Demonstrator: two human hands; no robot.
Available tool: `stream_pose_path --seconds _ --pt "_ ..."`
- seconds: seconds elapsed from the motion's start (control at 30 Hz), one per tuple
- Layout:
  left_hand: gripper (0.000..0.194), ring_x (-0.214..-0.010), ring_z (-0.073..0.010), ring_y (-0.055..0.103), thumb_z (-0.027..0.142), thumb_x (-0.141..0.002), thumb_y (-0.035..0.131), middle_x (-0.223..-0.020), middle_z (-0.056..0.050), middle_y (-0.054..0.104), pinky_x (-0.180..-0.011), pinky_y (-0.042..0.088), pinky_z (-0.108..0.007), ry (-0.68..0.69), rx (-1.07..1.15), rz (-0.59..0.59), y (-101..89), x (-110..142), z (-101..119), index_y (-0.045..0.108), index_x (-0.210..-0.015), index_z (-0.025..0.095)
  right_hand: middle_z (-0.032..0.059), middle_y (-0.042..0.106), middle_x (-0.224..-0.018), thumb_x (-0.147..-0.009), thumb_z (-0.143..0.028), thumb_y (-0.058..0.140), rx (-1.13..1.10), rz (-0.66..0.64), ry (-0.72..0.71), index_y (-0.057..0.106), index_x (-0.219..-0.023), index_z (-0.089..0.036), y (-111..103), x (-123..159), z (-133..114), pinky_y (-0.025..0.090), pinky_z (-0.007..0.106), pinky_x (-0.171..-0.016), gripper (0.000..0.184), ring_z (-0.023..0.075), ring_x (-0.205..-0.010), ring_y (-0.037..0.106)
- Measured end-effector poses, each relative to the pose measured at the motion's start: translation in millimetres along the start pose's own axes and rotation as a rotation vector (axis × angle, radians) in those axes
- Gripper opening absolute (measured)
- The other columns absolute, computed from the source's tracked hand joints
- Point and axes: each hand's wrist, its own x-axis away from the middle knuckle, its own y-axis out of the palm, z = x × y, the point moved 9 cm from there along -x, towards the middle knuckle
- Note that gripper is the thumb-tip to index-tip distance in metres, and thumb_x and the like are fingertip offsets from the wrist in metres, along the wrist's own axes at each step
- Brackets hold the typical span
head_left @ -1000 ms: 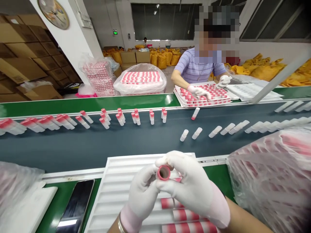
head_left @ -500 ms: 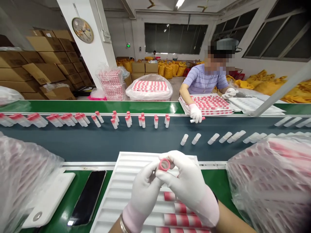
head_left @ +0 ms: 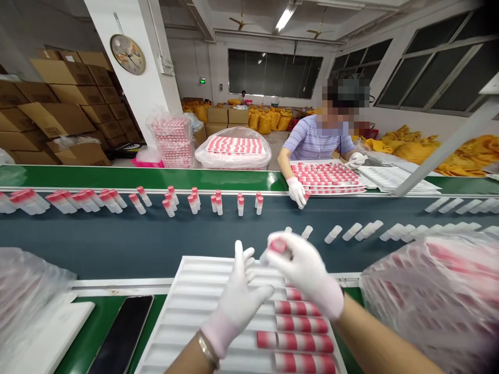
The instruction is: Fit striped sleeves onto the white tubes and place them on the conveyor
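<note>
Both my hands wear white gloves. My right hand (head_left: 304,270) is pinched on a small pink-and-white tube (head_left: 276,246), held over the near edge of the dark conveyor belt (head_left: 136,241). My left hand (head_left: 239,298) is just left of it, fingers spread, holding nothing, above a white ridged tray (head_left: 195,306). Several pink-and-white tubes (head_left: 300,324) lie in the tray's right-hand slots, below my right hand.
Upright pink-capped tubes (head_left: 193,202) and lying white tubes (head_left: 358,229) ride the belt. A person across the belt has a gloved hand (head_left: 296,191) on it beside stacked trays (head_left: 327,176). A phone (head_left: 122,332) lies at left. A plastic-wrapped bag of tubes (head_left: 432,291) sits at right.
My left hand let go of the tube and opened. My right hand carried the tube forward toward the belt. The belt's tubes shifted left and the camera tilted up.
</note>
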Motion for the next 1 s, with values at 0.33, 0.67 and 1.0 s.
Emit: stream_pose_path --seconds 0.33,0.67,1.0 --pt "0.093 -0.136 -0.0346 0.041 0.021 -0.067 0.065 -0.151 -0.016 0.04 -0.111 0.035 -0.044 0.005 -0.446 -0.082 62.1 -128 -65 0.028 -0.152 0.013 0.004 0.063 -0.097 -0.092 -0.034 0.06 0.407 -0.095 0.264 0.063 -0.098 -0.012 10 -187 166 0.053 0.035 -0.081 0.024 0.0173 -0.089 0.062" --pt "0.028 -0.112 -0.0243 0.06 0.016 -0.075 0.059 -0.12 -0.005 0.066 -0.101 0.043 -0.036 0.074 -0.47 -0.046 86.0 -174 -61 0.069 -0.101 0.022 0.0068 0.062 -0.108 -0.095 -0.037 0.056 0.518 -0.235 0.39 0.06 -0.112 -0.013 44 -207 198 0.053 0.036 -0.082 0.029 0.0176 -0.092 0.062" --pt "0.031 -0.117 -0.0228 0.058 0.034 -0.09 0.052 -0.123 -0.012 0.06 -0.098 0.047 -0.034 0.178 -0.231 0.0 4.2 -79 -28 0.06 -0.115 0.018 0.0044 0.069 -0.085 -0.085 -0.021 0.055 0.588 -0.374 0.308 0.07 -0.079 -0.02 -8 -34 127 0.046 0.03 -0.079 0.017 0.019 -0.084 0.064"
